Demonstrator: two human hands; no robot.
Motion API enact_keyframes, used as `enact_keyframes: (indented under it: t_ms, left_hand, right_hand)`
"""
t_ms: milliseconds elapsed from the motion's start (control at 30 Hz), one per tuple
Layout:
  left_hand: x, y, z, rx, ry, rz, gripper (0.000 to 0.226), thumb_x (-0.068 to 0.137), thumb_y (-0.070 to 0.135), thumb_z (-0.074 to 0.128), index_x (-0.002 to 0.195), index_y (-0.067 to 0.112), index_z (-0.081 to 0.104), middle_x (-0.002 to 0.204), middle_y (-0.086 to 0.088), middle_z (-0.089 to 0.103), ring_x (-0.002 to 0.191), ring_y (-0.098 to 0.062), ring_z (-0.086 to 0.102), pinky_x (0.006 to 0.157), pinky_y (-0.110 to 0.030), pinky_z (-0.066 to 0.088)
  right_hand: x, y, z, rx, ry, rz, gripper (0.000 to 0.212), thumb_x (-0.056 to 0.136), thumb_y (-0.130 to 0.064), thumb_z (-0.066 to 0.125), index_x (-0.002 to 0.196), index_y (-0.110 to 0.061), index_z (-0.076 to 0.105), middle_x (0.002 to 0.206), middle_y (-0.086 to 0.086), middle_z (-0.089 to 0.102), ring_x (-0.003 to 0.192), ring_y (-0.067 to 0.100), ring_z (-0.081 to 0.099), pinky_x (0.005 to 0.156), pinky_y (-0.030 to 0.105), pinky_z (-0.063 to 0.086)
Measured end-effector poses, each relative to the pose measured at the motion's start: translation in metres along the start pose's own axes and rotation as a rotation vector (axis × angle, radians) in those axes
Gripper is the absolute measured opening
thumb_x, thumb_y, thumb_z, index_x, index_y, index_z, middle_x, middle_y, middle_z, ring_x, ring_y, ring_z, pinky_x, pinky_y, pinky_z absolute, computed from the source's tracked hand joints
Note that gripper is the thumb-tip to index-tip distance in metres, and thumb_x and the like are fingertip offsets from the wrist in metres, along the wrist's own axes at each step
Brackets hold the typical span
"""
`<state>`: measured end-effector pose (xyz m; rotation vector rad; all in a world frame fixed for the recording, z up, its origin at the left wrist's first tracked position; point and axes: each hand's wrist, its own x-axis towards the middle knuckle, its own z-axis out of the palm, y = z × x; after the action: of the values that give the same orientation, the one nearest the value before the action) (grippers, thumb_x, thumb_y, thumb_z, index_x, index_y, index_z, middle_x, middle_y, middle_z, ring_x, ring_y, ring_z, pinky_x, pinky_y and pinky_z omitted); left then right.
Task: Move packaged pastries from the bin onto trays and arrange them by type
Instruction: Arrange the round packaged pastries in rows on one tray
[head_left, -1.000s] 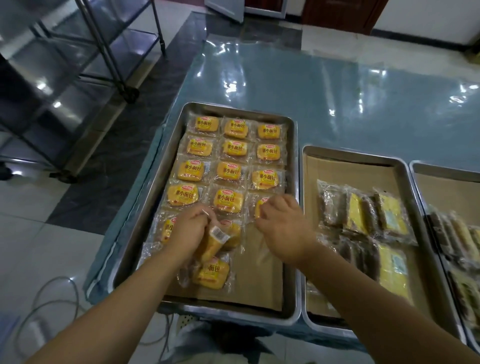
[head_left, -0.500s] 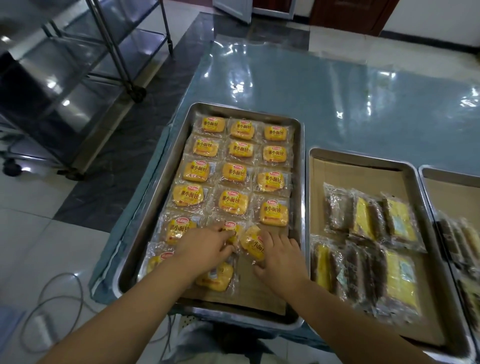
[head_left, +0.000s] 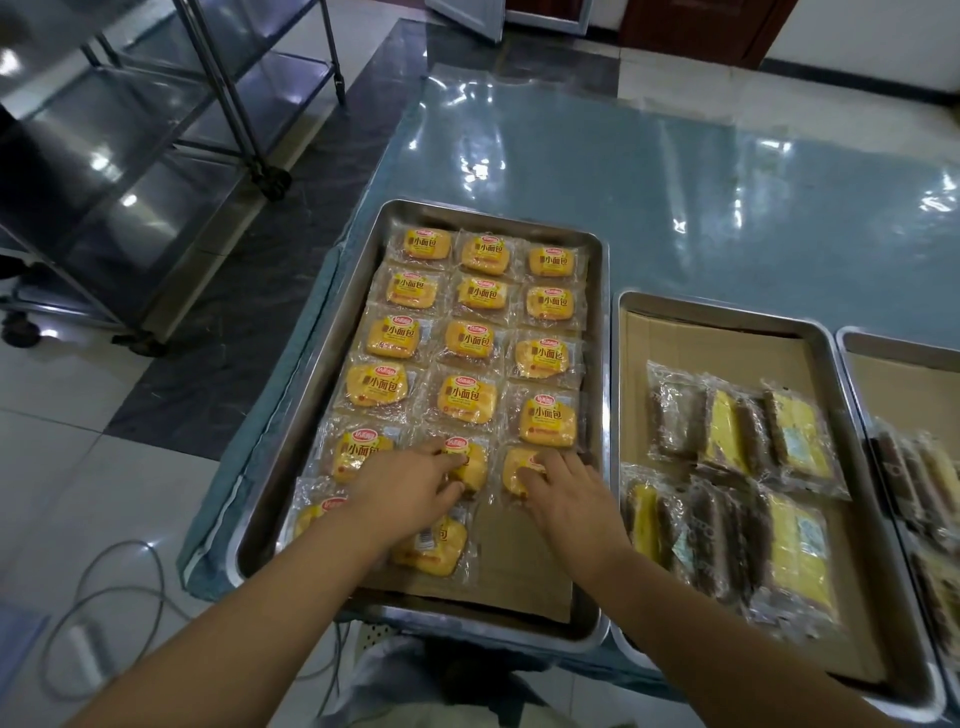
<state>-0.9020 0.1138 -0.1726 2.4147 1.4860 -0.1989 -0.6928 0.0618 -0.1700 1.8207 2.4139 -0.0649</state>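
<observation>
Curling over the middle packet (head_left: 471, 466) in the fifth row of the left tray (head_left: 311, 395), the left hand (head_left: 410, 488) gripped it, while the right hand (head_left: 569, 499) pressed fairly straight fingers on the right-end packet (head_left: 511, 475) just beside. Both packets lay label-up beneath the fingertips, long sides across the tray, the right-end one slightly skewed.

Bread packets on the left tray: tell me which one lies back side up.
The middle-column packet nearest you, just below the left hand: it shows a white barcode label, while the other packets show their red logo and printed front.
</observation>
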Motion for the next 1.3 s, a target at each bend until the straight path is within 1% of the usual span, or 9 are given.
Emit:
enact_keyframes:
  t_ms: [167,300,400,600,700,800,967,1167,1300]
  left_hand:
    - [-0.002,0.004,-0.009,-0.189,0.134,-0.059,0.042,0.091,0.053,0.042,0.13,0.04,0.048,0.141,0.013,0.045,0.1,-0.011,0.061,0.07,-0.026,0.046]
    - [-0.003,0.019,-0.026,-0.793,0.374,-0.292,0.028,0.088,0.054,0.045,0.078,0.032,0.059,0.07,0.009,0.063,0.062,-0.007,0.057,0.053,-0.031,0.043]
    - [0.002,0.027,-0.034,-0.957,0.401,-0.32,0.036,0.09,0.046,0.051,0.068,0.018,0.056,0.066,-0.004,0.06,0.064,-0.021,0.058,0.062,-0.041,0.046]
    - [0.003,0.034,-0.033,-1.054,0.262,-0.253,0.033,0.086,0.042,0.059,0.073,0.012,0.061,0.068,0.0,0.064,0.058,-0.004,0.056,0.058,-0.03,0.045]
    - [-0.001,0.033,-0.032,-1.119,0.116,-0.154,0.007,0.081,0.025,0.071,0.076,0.024,0.066,0.074,0.003,0.068,0.07,-0.011,0.064,0.065,-0.029,0.054]
    - [-0.004,0.038,-0.031,-1.154,0.073,-0.135,0.014,0.083,0.01,0.068,0.076,0.022,0.066,0.071,0.004,0.068,0.066,-0.008,0.065,0.061,-0.023,0.053]
    - [-0.009,0.047,-0.029,-1.403,0.008,-0.223,0.016,0.09,0.001,0.056,0.085,0.013,0.066,0.078,-0.001,0.07,0.071,-0.014,0.067,0.065,-0.026,0.056]
    - [-0.012,0.031,-0.014,-0.952,0.077,-0.216,0.025,0.086,0.009,0.063,0.091,0.033,0.061,0.101,0.012,0.061,0.096,-0.007,0.056,0.081,-0.025,0.047]
    - [-0.02,0.018,0.0,-0.549,0.147,-0.015,0.025,0.075,0.027,0.074,0.094,0.039,0.062,0.095,0.02,0.051,0.1,-0.007,0.043,0.087,-0.03,0.036]
  right_hand:
    - [0.001,-0.004,0.002,0.224,0.084,0.009,0.034,0.085,-0.022,0.064,0.119,-0.019,0.059,0.119,0.005,0.055,0.111,0.023,0.05,0.09,0.033,0.041]
    - [-0.001,-0.027,-0.014,0.959,0.071,0.087,0.024,0.089,-0.033,0.059,0.112,-0.029,0.061,0.099,-0.012,0.061,0.089,-0.002,0.053,0.074,0.014,0.042]
    - [0.001,-0.04,-0.021,1.311,0.033,0.218,0.014,0.09,-0.031,0.059,0.102,-0.037,0.056,0.084,-0.009,0.064,0.076,0.001,0.059,0.067,0.018,0.05]
    - [0.003,-0.03,-0.028,1.492,0.145,0.477,0.015,0.08,-0.012,0.071,0.083,-0.023,0.061,0.064,-0.008,0.062,0.061,0.006,0.057,0.056,0.02,0.05]
    - [-0.004,-0.019,-0.029,1.4,0.23,0.478,0.019,0.077,-0.013,0.075,0.078,-0.025,0.06,0.063,-0.01,0.056,0.059,0.003,0.05,0.056,0.017,0.047]
    - [-0.017,-0.011,-0.029,1.291,0.267,0.417,0.019,0.078,-0.019,0.073,0.09,-0.029,0.063,0.073,-0.011,0.062,0.067,-0.002,0.056,0.061,0.015,0.05]
    - [-0.035,-0.002,-0.022,1.18,0.067,0.331,0.03,0.083,-0.028,0.064,0.109,-0.041,0.06,0.091,-0.014,0.068,0.08,0.005,0.064,0.074,0.032,0.057]
    - [-0.052,0.011,-0.003,0.259,0.352,-0.166,0.041,0.067,-0.025,0.081,0.107,-0.023,0.071,0.099,-0.004,0.071,0.076,0.012,0.067,0.058,0.028,0.057]
    - [-0.061,0.008,0.006,0.073,0.233,-0.294,0.043,0.067,-0.05,0.075,0.104,-0.028,0.071,0.106,-0.008,0.068,0.087,0.011,0.064,0.067,0.024,0.054]
